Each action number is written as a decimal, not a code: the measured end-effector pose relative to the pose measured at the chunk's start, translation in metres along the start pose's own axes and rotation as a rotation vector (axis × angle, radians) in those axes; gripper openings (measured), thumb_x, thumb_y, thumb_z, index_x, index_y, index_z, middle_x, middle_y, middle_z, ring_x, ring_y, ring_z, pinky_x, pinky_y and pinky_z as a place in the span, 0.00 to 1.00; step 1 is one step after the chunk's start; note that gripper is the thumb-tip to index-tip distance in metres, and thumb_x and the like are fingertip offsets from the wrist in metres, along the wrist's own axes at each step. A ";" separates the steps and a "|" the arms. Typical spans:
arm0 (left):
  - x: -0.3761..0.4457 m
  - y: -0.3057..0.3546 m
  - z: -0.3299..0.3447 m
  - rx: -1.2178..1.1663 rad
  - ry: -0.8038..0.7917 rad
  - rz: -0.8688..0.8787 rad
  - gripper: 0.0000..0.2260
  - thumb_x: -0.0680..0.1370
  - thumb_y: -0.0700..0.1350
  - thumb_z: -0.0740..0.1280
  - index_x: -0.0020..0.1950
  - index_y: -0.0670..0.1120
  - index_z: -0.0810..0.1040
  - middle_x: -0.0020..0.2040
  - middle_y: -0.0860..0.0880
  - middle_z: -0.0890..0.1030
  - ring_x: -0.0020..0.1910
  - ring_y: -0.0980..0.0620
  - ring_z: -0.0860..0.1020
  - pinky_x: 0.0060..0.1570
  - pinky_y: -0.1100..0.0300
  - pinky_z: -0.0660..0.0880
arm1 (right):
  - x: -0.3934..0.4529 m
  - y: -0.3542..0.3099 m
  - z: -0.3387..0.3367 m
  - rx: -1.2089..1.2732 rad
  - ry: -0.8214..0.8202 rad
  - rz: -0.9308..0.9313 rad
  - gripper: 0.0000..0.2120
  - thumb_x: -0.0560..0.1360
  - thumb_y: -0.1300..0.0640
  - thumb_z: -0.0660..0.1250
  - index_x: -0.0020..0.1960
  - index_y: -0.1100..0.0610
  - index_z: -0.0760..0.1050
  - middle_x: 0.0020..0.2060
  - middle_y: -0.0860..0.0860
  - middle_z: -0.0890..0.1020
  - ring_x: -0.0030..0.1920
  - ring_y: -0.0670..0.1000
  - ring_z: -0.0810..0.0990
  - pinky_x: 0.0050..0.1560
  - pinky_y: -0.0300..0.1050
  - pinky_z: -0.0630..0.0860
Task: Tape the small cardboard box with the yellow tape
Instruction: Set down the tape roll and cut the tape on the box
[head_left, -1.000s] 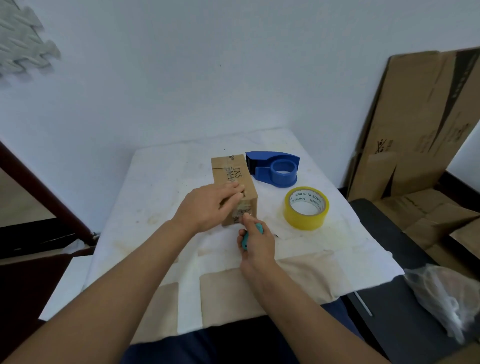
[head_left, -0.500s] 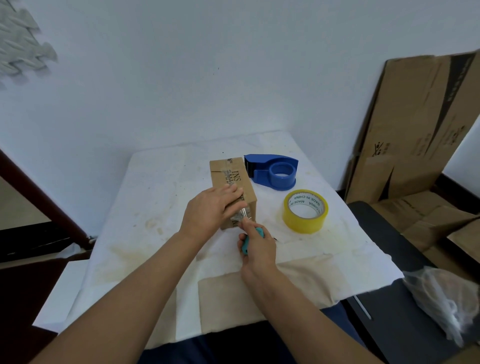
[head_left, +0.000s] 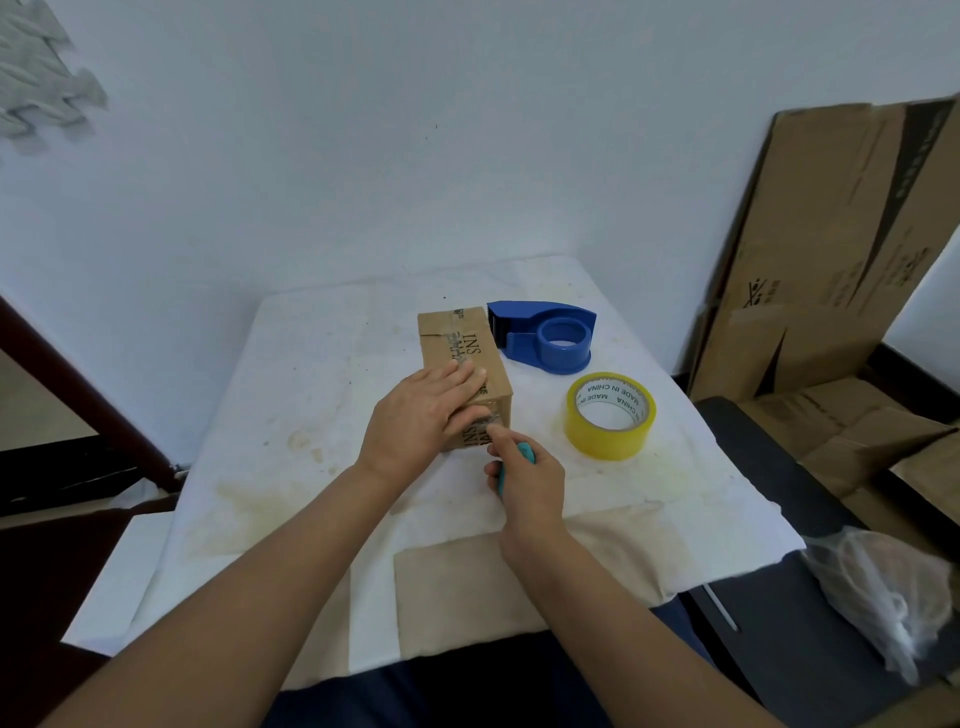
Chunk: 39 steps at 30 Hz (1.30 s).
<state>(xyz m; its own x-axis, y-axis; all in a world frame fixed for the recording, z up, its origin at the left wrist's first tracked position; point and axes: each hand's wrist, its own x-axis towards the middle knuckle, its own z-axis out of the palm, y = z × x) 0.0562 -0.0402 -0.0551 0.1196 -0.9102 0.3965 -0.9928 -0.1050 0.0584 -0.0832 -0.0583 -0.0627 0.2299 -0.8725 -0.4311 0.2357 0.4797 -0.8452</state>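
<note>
Left hand (head_left: 423, 415) lies palm down across the near end of the small cardboard box (head_left: 464, 364), fingers flat and together on the top face, thumb curled over the near edge — pressing, not wrapped round anything. Forearm runs in from the lower left, wrist roughly straight. Right hand (head_left: 530, 480) sits just below and right of the left one, fist closed round a teal-handled tool (head_left: 511, 462) (blade end too small to make out), tip up against the box's near face right beside the left thumb. Right forearm comes in from the bottom right, wrist slightly cocked toward the box. Box lies long-side away on the white cloth-covered table (head_left: 311, 426), clear tape visible along its top seam. Yellow tape roll (head_left: 610, 415) lies flat to the right of the right hand, apart from the box — untouched. Blue tape dispenser (head_left: 545, 335) sits beyond the roll, just beside the box's far right side.
</note>
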 end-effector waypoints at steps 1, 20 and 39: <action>0.000 0.000 0.000 -0.006 -0.006 -0.003 0.25 0.78 0.58 0.55 0.66 0.48 0.78 0.65 0.48 0.80 0.64 0.48 0.79 0.60 0.52 0.76 | 0.000 0.000 -0.001 -0.027 0.001 -0.022 0.03 0.75 0.57 0.70 0.45 0.56 0.81 0.36 0.52 0.80 0.30 0.47 0.74 0.35 0.40 0.75; -0.006 -0.004 0.000 -0.039 0.006 0.034 0.24 0.76 0.54 0.65 0.71 0.48 0.74 0.69 0.48 0.76 0.68 0.47 0.75 0.63 0.50 0.75 | 0.050 -0.064 -0.012 -1.110 -0.310 -0.810 0.19 0.73 0.46 0.70 0.60 0.51 0.74 0.48 0.48 0.74 0.44 0.46 0.73 0.41 0.38 0.70; -0.007 -0.008 -0.001 -0.164 -0.063 0.028 0.28 0.78 0.48 0.69 0.77 0.49 0.64 0.77 0.51 0.65 0.76 0.52 0.62 0.73 0.56 0.60 | 0.072 -0.064 -0.015 -1.466 -0.531 -0.842 0.39 0.69 0.44 0.72 0.72 0.40 0.53 0.53 0.50 0.78 0.46 0.53 0.80 0.43 0.56 0.81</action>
<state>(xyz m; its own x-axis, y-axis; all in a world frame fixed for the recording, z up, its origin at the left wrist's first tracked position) 0.0631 -0.0328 -0.0568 0.0854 -0.9357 0.3424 -0.9799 -0.0167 0.1987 -0.0960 -0.1529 -0.0442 0.8260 -0.5515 0.1162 -0.4499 -0.7694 -0.4534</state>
